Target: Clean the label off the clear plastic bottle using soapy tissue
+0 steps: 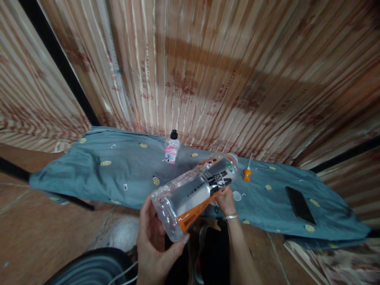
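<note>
The desk [133, 170] is covered by a blue-green cloth [267, 215], printed with small yellow motifs. Beyond the left hand [152, 241], a small clear bottle [171, 152] with black cap and pink label is stood upright. Just right of the right hand [226, 202], a pale round disc [236, 196] is laid; beyond it an orange nozzle piece [247, 174] is set, and farther right a dark phone [300, 205] is laid flat.

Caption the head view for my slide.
The left hand holds a tilted, long, clear plastic bottle by its base, the right hand partly hidden behind it.
</note>
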The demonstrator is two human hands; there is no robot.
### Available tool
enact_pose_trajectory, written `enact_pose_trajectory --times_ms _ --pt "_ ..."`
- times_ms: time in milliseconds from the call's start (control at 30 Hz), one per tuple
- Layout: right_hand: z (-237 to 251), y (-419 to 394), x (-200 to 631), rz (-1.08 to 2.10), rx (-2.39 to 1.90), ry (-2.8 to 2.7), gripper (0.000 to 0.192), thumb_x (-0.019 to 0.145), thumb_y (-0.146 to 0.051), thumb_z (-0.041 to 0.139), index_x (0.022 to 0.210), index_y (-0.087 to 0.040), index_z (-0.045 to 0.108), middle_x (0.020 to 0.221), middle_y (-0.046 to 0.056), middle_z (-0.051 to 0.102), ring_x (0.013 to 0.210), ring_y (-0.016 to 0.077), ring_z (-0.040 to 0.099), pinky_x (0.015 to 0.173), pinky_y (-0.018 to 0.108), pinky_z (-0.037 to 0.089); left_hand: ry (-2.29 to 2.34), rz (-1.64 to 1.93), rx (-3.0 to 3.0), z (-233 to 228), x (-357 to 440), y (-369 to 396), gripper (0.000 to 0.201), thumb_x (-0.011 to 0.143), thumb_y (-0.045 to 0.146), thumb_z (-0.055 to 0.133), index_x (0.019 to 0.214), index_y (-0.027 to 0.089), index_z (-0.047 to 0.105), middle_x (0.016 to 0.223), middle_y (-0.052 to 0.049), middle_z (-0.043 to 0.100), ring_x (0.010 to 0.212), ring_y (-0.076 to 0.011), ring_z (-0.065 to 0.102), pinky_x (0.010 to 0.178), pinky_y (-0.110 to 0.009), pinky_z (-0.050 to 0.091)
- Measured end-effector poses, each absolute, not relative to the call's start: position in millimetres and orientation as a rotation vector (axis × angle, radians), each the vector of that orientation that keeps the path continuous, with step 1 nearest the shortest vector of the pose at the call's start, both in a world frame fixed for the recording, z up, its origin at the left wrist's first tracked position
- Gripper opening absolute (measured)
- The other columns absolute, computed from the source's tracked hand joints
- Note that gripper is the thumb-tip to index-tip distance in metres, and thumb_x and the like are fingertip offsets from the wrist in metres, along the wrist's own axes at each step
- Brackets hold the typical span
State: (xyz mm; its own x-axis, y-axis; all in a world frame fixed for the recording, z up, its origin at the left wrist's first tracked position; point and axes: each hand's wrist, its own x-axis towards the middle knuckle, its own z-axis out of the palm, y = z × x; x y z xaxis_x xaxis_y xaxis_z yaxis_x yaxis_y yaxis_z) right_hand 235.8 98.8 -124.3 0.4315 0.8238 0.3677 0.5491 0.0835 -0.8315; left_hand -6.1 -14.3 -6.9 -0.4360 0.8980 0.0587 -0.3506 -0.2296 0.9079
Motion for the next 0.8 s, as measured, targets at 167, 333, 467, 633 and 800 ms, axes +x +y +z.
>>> enact_pose_trajectory --times_ms 167,333,467,633,800 --pt "-127.6 98.9 237.6 0.318 -1.590 -1.249 0.041 0.067 -0.047 0.080 0.097 -0.026 0.062 0.095 0.013 0.081 0.088 0.0330 0.076 0.079 0.044 0.063 1.078 1.798 0.744 -6.2 -5.3 -14.8 0.089 0.059 0.029 0.103 0.141 0.030 0.068 0.142 -0.009 0.072 0.129 -0.0333 0.073 0.101 -0.035 0.063" --pt "-126.5 98.5 237.7 0.375 -1.603 -1.246 0.042 0.067 -0.045 0.078 0.100 -0.022 0.066 0.099 0.016 0.081 0.090 0.0344 0.076 0.081 0.046 0.063 1.101 1.783 0.780 -6.9 -7.3 -14.4 0.090 0.059 0.030 0.103 0.142 0.027 0.068 0.143 -0.012 0.071 0.129 -0.0355 0.072 0.102 -0.037 0.063" --pt "-124.3 99.0 236.4 0.362 -1.621 -1.221 0.037 0.064 -0.042 0.078 0.093 -0.024 0.065 0.095 0.014 0.081 0.088 0.0334 0.076 0.077 0.044 0.063 1.087 1.788 0.792 -7.6 -7.8 -13.9 0.089 0.059 0.028 0.103 0.141 0.028 0.068 0.142 -0.010 0.071 0.125 -0.0329 0.075 0.099 -0.035 0.063" --pt "-121.4 98.5 235.3 0.340 -1.629 -1.207 0.031 0.062 -0.039 0.078 0.083 -0.029 0.057 0.079 0.006 0.077 0.075 0.0289 0.073 0.070 0.040 0.061 1.093 1.793 0.804 -6.1 -6.5 -14.4 0.088 0.060 0.031 0.102 0.141 0.031 0.068 0.143 -0.008 0.071 0.124 -0.0310 0.075 0.098 -0.034 0.063" --pt "-116.4 97.4 234.3 0.366 -1.600 -1.224 0.032 0.064 -0.041 0.079 0.082 -0.029 0.056 0.078 0.005 0.076 0.075 0.0281 0.073 0.070 0.039 0.061 1.113 1.790 0.825 -4.3 -6.8 -14.5 0.089 0.060 0.033 0.103 0.142 0.029 0.067 0.145 -0.010 0.070 0.125 -0.0326 0.074 0.099 -0.035 0.063"
